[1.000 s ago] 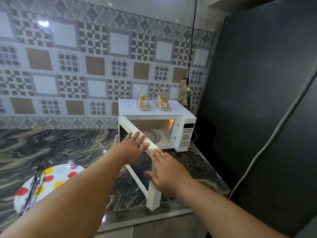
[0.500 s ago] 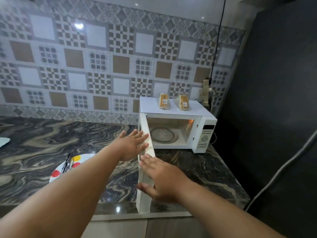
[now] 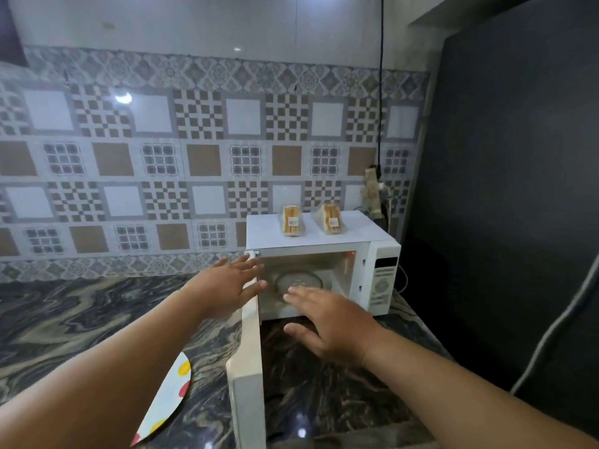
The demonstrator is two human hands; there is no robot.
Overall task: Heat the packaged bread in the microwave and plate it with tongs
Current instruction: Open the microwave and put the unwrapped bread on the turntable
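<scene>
Microwave door (image 3: 248,361) now swung fully open, glass turntable (image 3: 299,282) exposed and empty.

I see my left hand (image 3: 227,286) flat against the door, my right hand (image 3: 327,322) released before the cavity; both bread packs (image 3: 291,220) still wait atop the microwave (image 3: 382,280), unloaded.

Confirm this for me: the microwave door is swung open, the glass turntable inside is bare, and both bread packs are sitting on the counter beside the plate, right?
Not quite. The head view shows both bread packs standing on top of the microwave, not on the counter beside the plate. The rest holds: the door is swung open and the glass turntable inside is bare.
</scene>
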